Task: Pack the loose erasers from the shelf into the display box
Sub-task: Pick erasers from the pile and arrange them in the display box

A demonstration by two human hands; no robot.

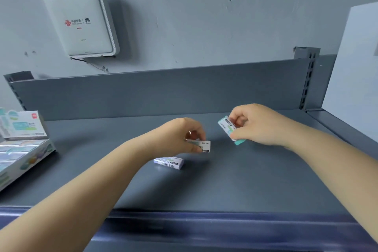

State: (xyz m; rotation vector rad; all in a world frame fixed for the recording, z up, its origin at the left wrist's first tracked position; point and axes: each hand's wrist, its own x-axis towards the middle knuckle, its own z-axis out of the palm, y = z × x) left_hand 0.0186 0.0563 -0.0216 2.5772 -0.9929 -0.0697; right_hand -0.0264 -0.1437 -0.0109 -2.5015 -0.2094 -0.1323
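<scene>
Three wrapped erasers: white one (202,146) pinched mid-shelf, teal-edged one (229,129) held tilted right, third (169,163) flat on shelf (225,186). Display box (22,149) open, far left.

A white router box (80,21) with red logos hangs on the scuffed grey wall (204,10); a pale panel (356,63), possibly a board, stands right.

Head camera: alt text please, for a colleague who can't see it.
Each hand holds one eraser above a grey shelf: left hand, right hand. A third eraser lies loose below them; the display box sits far left.
</scene>
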